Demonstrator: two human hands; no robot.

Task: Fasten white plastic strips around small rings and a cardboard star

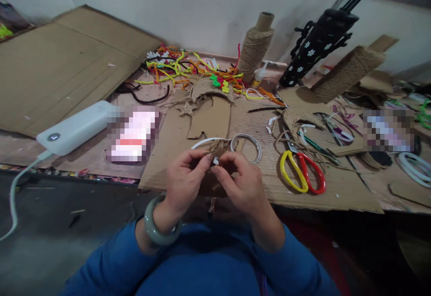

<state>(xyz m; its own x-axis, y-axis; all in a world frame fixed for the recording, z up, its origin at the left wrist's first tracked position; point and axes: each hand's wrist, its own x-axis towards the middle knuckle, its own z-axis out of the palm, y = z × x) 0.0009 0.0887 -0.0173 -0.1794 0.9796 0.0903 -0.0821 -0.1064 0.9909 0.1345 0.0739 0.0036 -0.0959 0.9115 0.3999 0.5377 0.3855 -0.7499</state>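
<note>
Both hands meet just L of & on the wearer's side of the tape roll (259, 150): L hand (185, 174), R hand (240, 179). L thumb & index look pressed tog. on a brown pc (213, 184), mostly hidden under the hands; R thumb & index are closed on a small white bit (216, 161) showing btwn the fingertips. Exact contact of the other fingers: can't tell, they're curled out of sight. So the brown pc & white bit sit L of the roll, on its near side, by the edge of the cardboard sheet (175, 172) covering the table (129, 170). Step in hand is prob. fine fingertip work, peeling or placing the white bit on the brown pc. Next move likely calls for L keeping the brown pc steady w/ R controlling the bit w/o tearing or creasing it. Scissors (294, 149) lie R of the roll, within reach if a trim's needed; twine crescent (202, 90) & twine star (187, 108) are beyond it, to the L, both untouched.
</note>
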